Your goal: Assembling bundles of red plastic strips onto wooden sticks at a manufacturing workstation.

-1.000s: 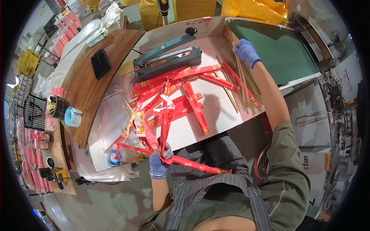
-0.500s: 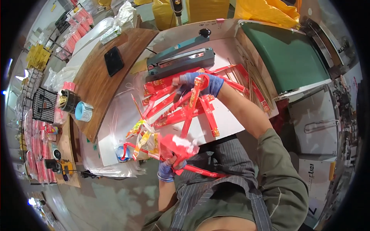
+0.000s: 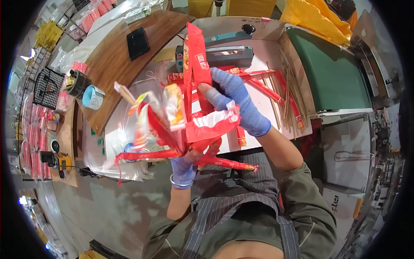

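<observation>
Both my hands wear blue gloves. My left hand (image 3: 184, 166) grips the lower end of a bunch of red paper sleeves and small packets (image 3: 172, 125), raised in front of me above the white table (image 3: 263, 97). My right hand (image 3: 235, 101) holds one long red sleeve (image 3: 194, 64) upright and presses it against the bunch. A red pouch with a white open mouth (image 3: 213, 123) sits at the front of the bunch. More red sleeves (image 3: 267, 88) and a pile of wooden chopsticks (image 3: 289, 93) lie on the table beyond.
A dark heat sealer (image 3: 220, 54) stands at the back of the table. A black phone (image 3: 138, 43) and a blue tape roll (image 3: 92, 97) lie on the wooden counter (image 3: 112, 82) to the left. A green-topped surface (image 3: 332, 73) is at the right. Clear plastic bags (image 3: 112, 151) lie at the table's left end.
My right hand left the chopsticks at the far right, came across with a red sleeve and joined the left. Both hands lifted the bunch up toward me.
</observation>
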A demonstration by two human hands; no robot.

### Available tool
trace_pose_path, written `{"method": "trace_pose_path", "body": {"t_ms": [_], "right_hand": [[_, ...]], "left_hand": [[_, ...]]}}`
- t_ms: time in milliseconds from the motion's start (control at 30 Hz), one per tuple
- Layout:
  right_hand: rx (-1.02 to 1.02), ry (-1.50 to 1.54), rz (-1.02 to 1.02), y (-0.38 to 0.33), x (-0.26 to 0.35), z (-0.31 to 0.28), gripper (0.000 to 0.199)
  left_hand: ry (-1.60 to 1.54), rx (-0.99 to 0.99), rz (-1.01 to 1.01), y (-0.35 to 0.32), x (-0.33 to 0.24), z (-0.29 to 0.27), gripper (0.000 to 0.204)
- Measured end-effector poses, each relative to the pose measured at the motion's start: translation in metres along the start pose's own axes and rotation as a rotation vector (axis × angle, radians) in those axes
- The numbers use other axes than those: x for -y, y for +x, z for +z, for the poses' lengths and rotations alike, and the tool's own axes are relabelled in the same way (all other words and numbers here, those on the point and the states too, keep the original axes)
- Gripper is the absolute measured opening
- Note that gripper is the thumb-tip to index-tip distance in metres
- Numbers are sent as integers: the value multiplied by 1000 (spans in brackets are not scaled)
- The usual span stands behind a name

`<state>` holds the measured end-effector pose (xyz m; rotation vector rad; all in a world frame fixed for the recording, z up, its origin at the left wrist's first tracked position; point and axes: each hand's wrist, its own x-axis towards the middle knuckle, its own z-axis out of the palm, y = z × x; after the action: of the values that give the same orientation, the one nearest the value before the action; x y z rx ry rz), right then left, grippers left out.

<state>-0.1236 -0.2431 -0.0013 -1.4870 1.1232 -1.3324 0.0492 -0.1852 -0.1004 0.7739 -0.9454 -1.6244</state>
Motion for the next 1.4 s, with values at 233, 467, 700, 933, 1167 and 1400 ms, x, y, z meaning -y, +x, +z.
{"method": "trace_pose_path", "body": {"t_ms": [233, 467, 700, 933, 1167, 1400], "right_hand": [[50, 23, -39, 4, -16, 33, 16], [674, 246, 341, -87, -70, 44, 39], [409, -462, 83, -111, -38, 8, 23], [194, -1137, 321, -107, -36, 6, 17], [-376, -23, 504, -104, -75, -15, 24], [-399, 682, 446, -99, -51, 52, 22]], "left_hand": [[-90, -140, -207, 1, 6, 1, 41], [-750, 262, 176, 32, -65, -6, 38], [-513, 286, 330, 36, -64, -36, 42], [-82, -213, 263, 29, -17, -7, 29], [-601, 130, 18, 1, 15, 3, 45], [-59, -44, -411, -13, 37, 24, 38]]}}
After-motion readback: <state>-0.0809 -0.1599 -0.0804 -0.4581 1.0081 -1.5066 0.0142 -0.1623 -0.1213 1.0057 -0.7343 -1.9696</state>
